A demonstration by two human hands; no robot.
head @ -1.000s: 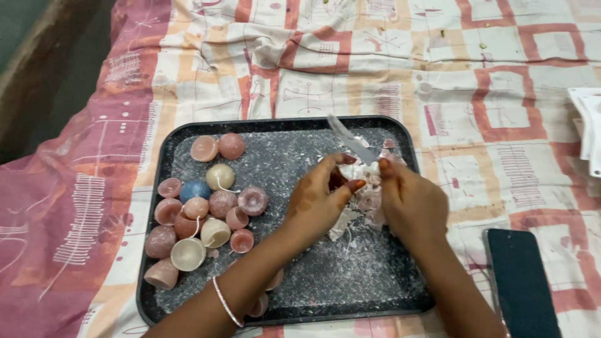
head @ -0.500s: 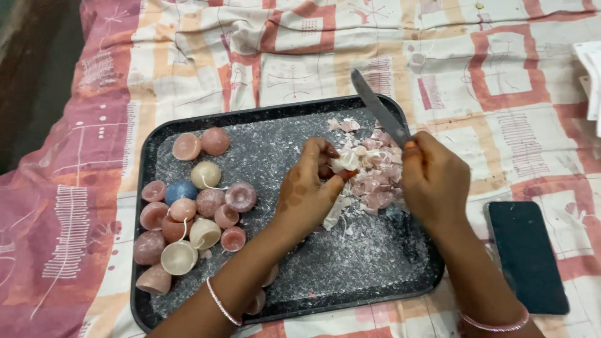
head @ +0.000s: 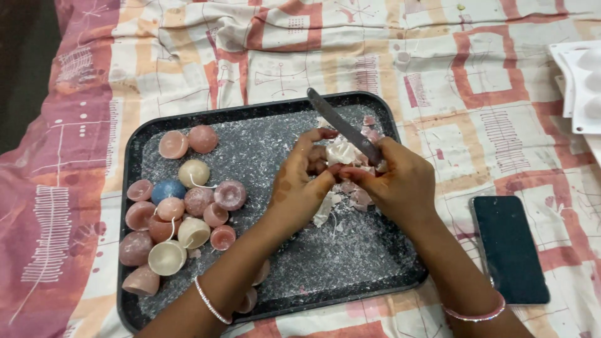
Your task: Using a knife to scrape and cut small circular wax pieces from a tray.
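Wax piece [head: 341,152] pinched in left hand [head: 299,188], right hand [head: 400,184] gripping knife [head: 341,125] against it

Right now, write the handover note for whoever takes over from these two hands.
Left hand: pinches a small pale wax piece above the tray.
Right hand: grips a knife, blade up and to the left, resting on that piece.
Things: black tray on a patterned cloth; a cluster of pink, cream and one blue dome candles at its left side; wax scraps piled under the hands, shavings over the tray floor. Dark phone lies right of the tray.
Done: many domes lie finished-looking at the left.
Left: the held piece is under the knife.
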